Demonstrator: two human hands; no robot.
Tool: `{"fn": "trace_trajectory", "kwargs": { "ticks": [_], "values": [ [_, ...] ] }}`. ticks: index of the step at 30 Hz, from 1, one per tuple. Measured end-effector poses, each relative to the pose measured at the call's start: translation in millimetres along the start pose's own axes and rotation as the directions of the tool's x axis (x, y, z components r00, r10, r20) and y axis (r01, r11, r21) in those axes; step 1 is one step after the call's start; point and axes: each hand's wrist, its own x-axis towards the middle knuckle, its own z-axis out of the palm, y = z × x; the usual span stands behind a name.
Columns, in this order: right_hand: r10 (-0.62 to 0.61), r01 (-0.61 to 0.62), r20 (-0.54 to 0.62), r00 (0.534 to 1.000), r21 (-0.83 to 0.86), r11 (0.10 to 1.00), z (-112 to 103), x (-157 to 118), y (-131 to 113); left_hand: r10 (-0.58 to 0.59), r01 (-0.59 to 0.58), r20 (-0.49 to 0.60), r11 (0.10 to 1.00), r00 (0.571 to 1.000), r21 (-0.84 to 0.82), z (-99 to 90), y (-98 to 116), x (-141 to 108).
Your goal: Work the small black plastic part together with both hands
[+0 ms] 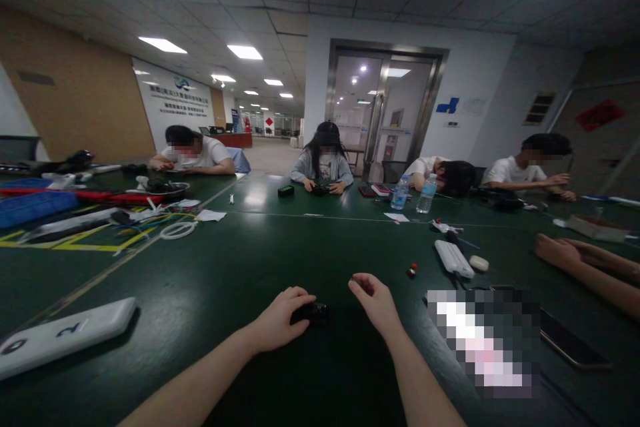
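Note:
On the dark green table, my left hand [283, 320] is closed around a small black box-like object [319, 312]. The fingers cover much of it, and its exact kind is too dark to make out. To its right, my right hand [374, 299] is raised a little, thumb and fingertips pinched together. A tiny dark piece seems to show at the fingertips, too small to name. A small red and black object [412, 270] lies on the table farther right, apart from both hands.
A white power bank [70, 337] lies at left. To the right are a white adapter-like block [453, 259], a white earbud case [479, 263], a phone [573, 340] and another person's arms [590, 267]. Water bottles [426, 194], cables [179, 230] and a blue tray [37, 208] stand farther off. Several people sit around.

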Motion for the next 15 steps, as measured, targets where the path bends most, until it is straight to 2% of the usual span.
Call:
{"fn": "trace_trajectory", "kwargs": {
  "ticks": [7,15],
  "values": [
    [0.008,-0.007,-0.046,0.999,0.021,1.0,1,4,9,0.023,-0.023,-0.011,1.0,1.0,-0.013,3.1,-7,1],
    [0.043,-0.043,-0.002,0.999,-0.017,0.999,1,8,13,-0.001,0.001,0.003,0.999,1.0,-0.038,-1.2,0,-1]
  ]
}}
